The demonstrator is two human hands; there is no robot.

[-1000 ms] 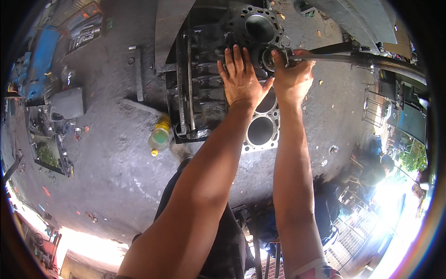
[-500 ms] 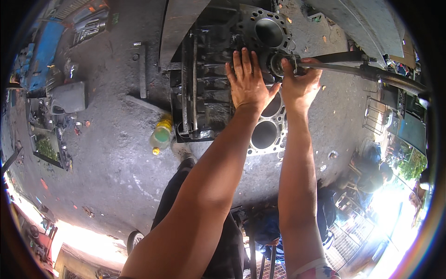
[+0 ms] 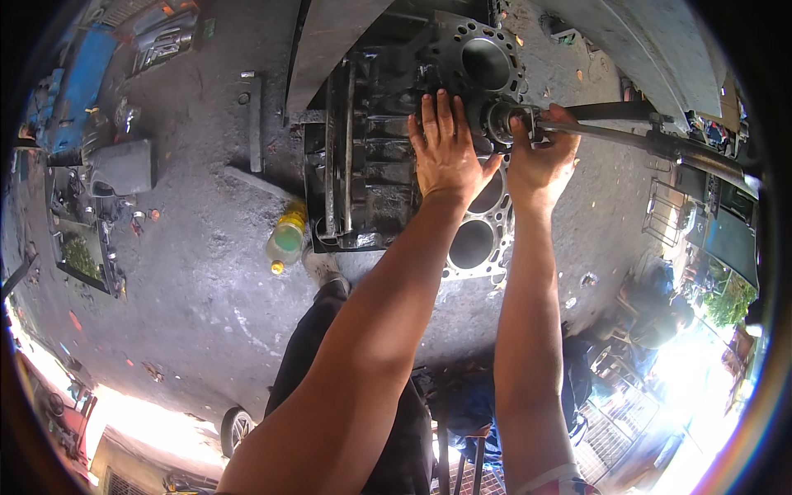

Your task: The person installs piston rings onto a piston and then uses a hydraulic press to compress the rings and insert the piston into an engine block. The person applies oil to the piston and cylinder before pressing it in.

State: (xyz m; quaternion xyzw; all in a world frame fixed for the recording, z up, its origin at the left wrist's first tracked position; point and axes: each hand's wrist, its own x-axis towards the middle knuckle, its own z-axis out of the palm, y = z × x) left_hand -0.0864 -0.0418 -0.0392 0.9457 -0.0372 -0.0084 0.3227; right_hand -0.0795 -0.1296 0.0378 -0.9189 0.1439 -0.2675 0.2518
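Observation:
A dark engine block (image 3: 388, 132) with a lighter deck face and several round cylinder bores lies in front of me. My left hand (image 3: 446, 157) rests flat on it, fingers spread, beside the bores. My right hand (image 3: 540, 161) grips a round metal part (image 3: 498, 120) at the second bore from the far end, its thumb on the near side of the part and its fingers bent around the right side. The part looks like a piston, but the hand hides much of it. Beyond the hand, a metal bar (image 3: 610, 134) runs off to the right.
On the floor left of the block lie a plastic bottle (image 3: 285, 239) with a yellow cap and a flat metal bar (image 3: 255, 124). A grey container (image 3: 124, 167) stands farther left. Large metal panels (image 3: 330, 49) overhang the far side. My shoe (image 3: 322, 264) is by the block's near corner.
The view has shifted slightly, so the block appears a little farther right and lower. Both hands keep their places, the left on the block and the right on the round part.

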